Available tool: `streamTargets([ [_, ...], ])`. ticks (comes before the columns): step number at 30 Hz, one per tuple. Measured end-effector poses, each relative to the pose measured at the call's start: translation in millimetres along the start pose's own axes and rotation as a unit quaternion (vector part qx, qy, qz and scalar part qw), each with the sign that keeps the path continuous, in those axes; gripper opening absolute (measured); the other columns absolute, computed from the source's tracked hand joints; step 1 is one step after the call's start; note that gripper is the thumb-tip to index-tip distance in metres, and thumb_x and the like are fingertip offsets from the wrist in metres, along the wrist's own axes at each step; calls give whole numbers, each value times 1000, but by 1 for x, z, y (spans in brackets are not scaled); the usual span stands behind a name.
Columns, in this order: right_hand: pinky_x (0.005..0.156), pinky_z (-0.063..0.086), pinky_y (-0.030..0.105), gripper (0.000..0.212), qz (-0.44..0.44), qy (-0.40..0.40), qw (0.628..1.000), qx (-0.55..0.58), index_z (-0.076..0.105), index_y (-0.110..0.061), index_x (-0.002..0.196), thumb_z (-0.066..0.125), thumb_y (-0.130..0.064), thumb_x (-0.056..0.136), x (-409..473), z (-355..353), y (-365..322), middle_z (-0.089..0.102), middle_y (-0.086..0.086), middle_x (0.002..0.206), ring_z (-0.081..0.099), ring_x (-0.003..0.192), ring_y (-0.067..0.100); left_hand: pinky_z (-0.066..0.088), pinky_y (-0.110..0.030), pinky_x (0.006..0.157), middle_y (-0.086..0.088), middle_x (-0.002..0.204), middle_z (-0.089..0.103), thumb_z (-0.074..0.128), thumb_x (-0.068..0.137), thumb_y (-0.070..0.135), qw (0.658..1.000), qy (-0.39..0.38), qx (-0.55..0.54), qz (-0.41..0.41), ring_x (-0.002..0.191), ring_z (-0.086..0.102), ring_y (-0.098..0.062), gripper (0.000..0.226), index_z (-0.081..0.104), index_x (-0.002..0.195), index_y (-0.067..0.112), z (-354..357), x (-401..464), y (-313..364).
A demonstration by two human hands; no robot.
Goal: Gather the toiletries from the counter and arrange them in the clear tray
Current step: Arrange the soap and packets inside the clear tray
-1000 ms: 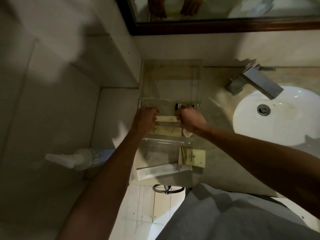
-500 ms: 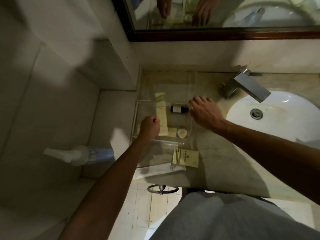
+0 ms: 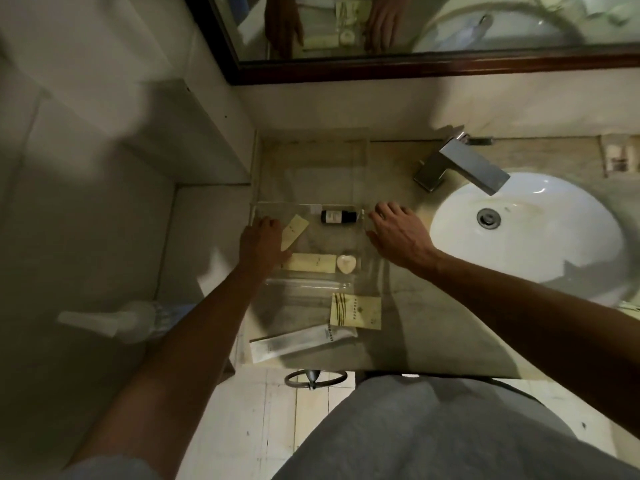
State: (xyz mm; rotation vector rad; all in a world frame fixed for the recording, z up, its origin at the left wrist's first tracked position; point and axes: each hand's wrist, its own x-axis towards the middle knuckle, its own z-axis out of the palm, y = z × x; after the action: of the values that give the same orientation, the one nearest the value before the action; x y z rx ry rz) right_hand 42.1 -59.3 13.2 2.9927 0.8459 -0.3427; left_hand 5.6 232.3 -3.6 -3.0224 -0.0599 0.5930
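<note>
The clear tray (image 3: pixel 304 204) stands on the counter near the left wall. Inside lie a small dark bottle (image 3: pixel 337 216), a tilted cream sachet (image 3: pixel 294 232), a long cream packet (image 3: pixel 313 263) and a heart-shaped soap (image 3: pixel 346 264). My left hand (image 3: pixel 263 240) rests against the tray's left wall, partly covering the sachet's corner. My right hand (image 3: pixel 398 233) touches the tray's right wall with its fingers spread. In front of the tray, on the counter, lie a cream box with dark stripes (image 3: pixel 355 310) and a long white tube (image 3: pixel 301 342).
A white sink basin (image 3: pixel 526 230) with a square metal faucet (image 3: pixel 464 168) fills the counter's right side. A mirror (image 3: pixel 415 26) hangs above. A spray bottle (image 3: pixel 114 320) sits low at the left. Small items (image 3: pixel 620 157) stand at the far right.
Both hands were together over the tray holding cream packets. They have let go and moved apart to the tray's two sides; the packets now lie in the tray.
</note>
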Motion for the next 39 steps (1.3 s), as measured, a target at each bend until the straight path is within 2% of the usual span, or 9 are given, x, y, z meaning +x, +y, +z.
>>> streamTargets([
  [4, 101, 44, 43, 49, 9, 2, 1000, 8, 48, -12, 137, 49, -42, 98, -2, 0, -2, 52, 14, 135, 51, 119, 29, 50, -37, 80, -9, 111, 65, 73, 75, 51, 997, -27, -67, 0, 101, 62, -30, 59, 57, 118, 14, 13, 7, -8],
  [8, 102, 44, 43, 49, 14, 3, 1000, 19, 49, -13, 136, 52, -41, 97, -5, 0, -3, 52, 13, 136, 50, 121, 28, 45, -31, 68, -5, 103, 62, 66, 80, 41, 988, 10, -35, 148, 90, 63, -25, 44, 57, 114, 14, 10, 13, -7],
  [11, 102, 43, 42, 46, 18, 9, 999, 27, 52, -15, 134, 52, -42, 97, -7, 3, -4, 52, 11, 135, 49, 121, 26, 51, -32, 73, -7, 104, 60, 68, 83, 31, 967, 45, -31, 249, 90, 61, -23, 37, 58, 113, 12, 8, 17, 2],
  [16, 102, 43, 41, 46, 18, 6, 999, 36, 54, -15, 134, 54, -40, 96, -10, 6, -8, 53, 11, 134, 49, 121, 26, 48, -41, 92, -10, 128, 54, 68, 83, 34, 969, 28, -66, 235, 111, 55, -28, 52, 55, 129, 14, 11, 24, 5],
  [26, 95, 49, 39, 45, 3, -5, 999, 43, 53, -14, 133, 53, -39, 96, -25, 17, -13, 54, 10, 131, 51, 114, 24, 55, -39, 78, -9, 119, 55, 65, 80, 22, 974, 17, -95, 206, 98, 57, -23, 45, 55, 124, 16, 17, 10, -5],
  [30, 93, 49, 39, 43, 2, 0, 999, 45, 54, -15, 131, 54, -39, 96, -43, 22, -8, 54, 9, 130, 52, 113, 24, 50, -38, 87, -11, 119, 55, 72, 74, 14, 977, 92, -35, 189, 104, 56, -27, 51, 54, 121, 11, 13, -6, 7],
  [32, 93, 49, 40, 42, -4, 2, 999, 47, 55, -15, 130, 56, -37, 95, -54, 25, -4, 54, 10, 130, 52, 114, 25, 47, -39, 93, -13, 122, 58, 72, 72, 9, 953, 152, -50, 258, 108, 57, -27, 53, 55, 123, 9, 12, -25, 26],
  [35, 95, 48, 42, 39, -5, -4, 998, 62, 56, -16, 128, 58, -35, 95, -74, 32, 5, 55, 10, 129, 52, 115, 26, 43, -37, 97, -10, 129, 56, 60, 87, 28, 908, 152, -36, 388, 114, 53, -22, 47, 51, 131, 13, 24, -63, 69],
  [39, 94, 47, 39, 33, -20, -9, 998, 62, 59, -17, 124, 55, -35, 97, -96, 41, 16, 56, 7, 126, 53, 112, 23, 46, -39, 96, -11, 124, 57, 52, 88, 58, 912, 61, 25, 404, 109, 53, -25, 66, 45, 133, 11, 52, -93, 124],
])
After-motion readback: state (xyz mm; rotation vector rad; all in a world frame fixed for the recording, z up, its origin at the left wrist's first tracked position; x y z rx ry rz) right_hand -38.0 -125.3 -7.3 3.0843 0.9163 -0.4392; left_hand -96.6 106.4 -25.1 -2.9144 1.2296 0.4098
